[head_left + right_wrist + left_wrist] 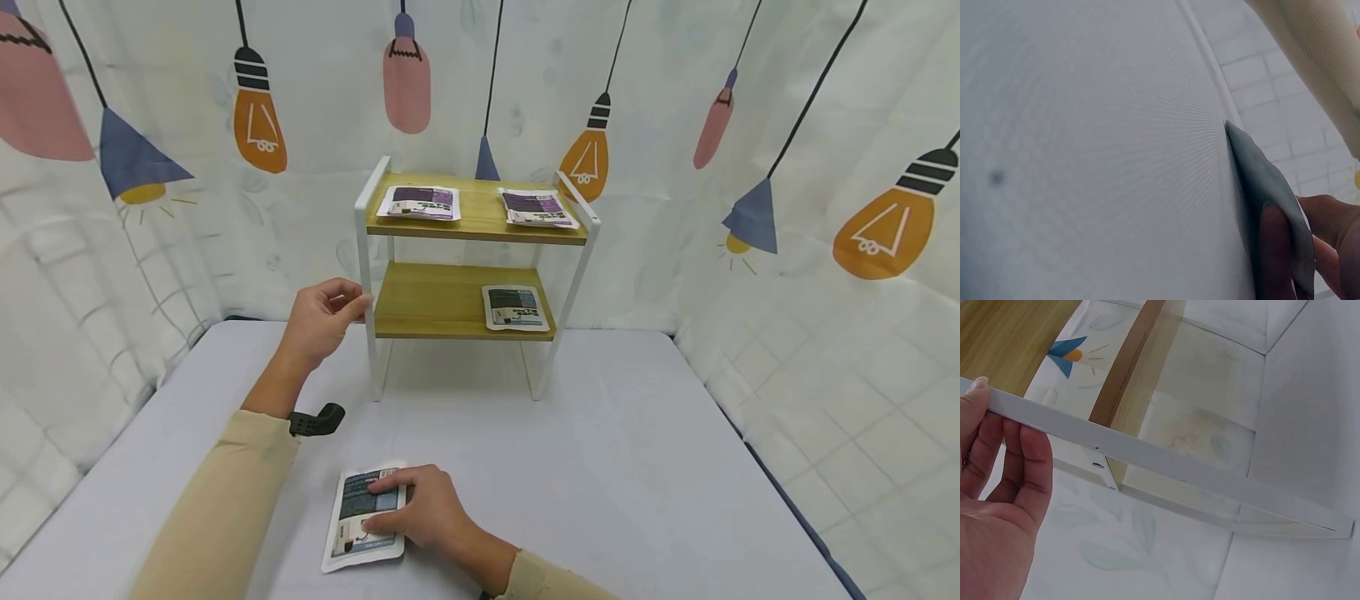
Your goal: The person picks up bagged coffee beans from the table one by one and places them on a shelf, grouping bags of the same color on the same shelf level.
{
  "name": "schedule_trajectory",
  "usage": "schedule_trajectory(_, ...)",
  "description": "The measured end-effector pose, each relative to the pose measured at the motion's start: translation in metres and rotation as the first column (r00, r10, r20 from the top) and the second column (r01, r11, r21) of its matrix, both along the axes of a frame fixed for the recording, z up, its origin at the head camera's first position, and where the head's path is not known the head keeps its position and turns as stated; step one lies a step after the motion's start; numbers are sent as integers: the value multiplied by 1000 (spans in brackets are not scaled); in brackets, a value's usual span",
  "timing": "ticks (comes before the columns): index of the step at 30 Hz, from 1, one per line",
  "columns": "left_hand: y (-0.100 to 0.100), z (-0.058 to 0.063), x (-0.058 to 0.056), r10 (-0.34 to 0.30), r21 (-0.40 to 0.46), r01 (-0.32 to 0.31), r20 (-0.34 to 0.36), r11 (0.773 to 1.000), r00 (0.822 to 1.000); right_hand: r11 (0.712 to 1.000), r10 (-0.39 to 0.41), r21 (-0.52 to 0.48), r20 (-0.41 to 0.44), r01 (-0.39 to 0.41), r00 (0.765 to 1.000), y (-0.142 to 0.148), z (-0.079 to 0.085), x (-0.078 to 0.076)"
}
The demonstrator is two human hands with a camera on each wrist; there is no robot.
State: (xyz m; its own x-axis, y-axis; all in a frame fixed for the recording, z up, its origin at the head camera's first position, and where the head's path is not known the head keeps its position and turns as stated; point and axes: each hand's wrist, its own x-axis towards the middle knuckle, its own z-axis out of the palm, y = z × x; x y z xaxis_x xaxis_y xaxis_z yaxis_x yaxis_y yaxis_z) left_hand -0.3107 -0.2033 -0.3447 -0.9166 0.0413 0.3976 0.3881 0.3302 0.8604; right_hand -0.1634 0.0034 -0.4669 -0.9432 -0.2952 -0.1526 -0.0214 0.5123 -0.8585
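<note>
A two-tier shelf rack (431,304) with white side frames and wood-grain boards stands at the back of the table. My left hand (318,323) pinches its left white upright (1166,465) between thumb and fingers, at about the lower board's height. Nearer the front lies a flat white pouch (352,504) with a dark, printed front. My right hand (427,510) holds this pouch by its right side, thumb and fingers over the print. In the right wrist view, one finger tucks against the underside of the pouch (1266,175), close to the tablecloth.
Two purple-labelled pouches lie on the upper board, one at the left (420,203) and one at the right (538,208). Another dark-labelled pouch (516,308) rests at the right of the lower board. A white cloth covers the table (637,467); lamp-printed curtains (315,208) surround it.
</note>
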Motion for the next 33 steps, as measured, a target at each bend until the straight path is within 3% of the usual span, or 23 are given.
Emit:
schedule_trajectory(9, 0, 1, -1, 3, -15, -3, 7, 1000, 1000, 1000, 20, -23, -36, -21, 999, 4, -1, -1)
schedule_trajectory(21, 1, 2, 1, 15, -34, -14, 21, 999, 1000, 1000, 4, -17, -3, -4, 1000, 6, 0, -2)
schedule_trajectory(27, 0, 1, 0, 9, -30, -9, 9, 1000, 1000, 998, 32, -50, 3, -31, 999, 11, -2, -5)
schedule_trajectory(33, -1, 1, 0, 3, -24, -3, 7, 1000, 1000, 995, 64, -76, -44, -67, 997, 17, -3, -10)
